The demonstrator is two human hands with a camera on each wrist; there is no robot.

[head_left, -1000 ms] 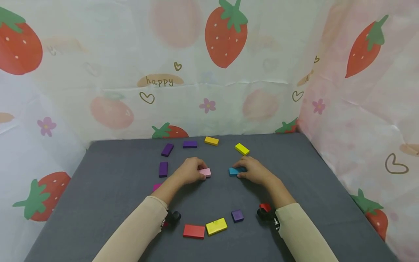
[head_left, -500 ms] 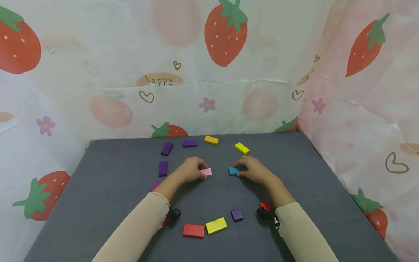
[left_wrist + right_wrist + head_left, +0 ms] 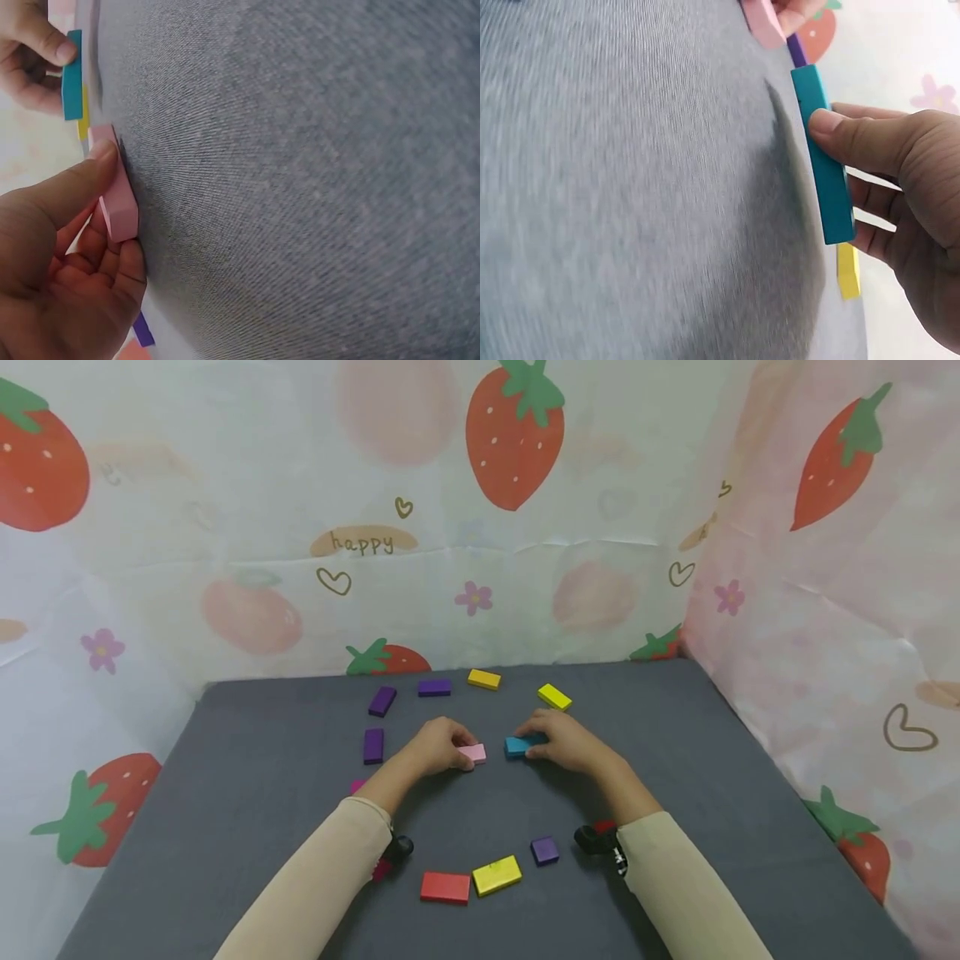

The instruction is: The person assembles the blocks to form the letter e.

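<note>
Pink block (image 3: 474,753) was pinched between the thumb and curled fingers of the left hand (image 3: 439,748), at the grey surface (image 3: 277,835). By the right hand (image 3: 566,742), a blue block (image 3: 516,747) was gripped likewise, its free end pointed toward the pink one across a gap. Just beyond the right hand, a yellow block (image 3: 555,697) was seen.

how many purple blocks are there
4: the far block, the angled block left of it, the left block nearer than that, the near block right of centre; others may be hidden.
</note>
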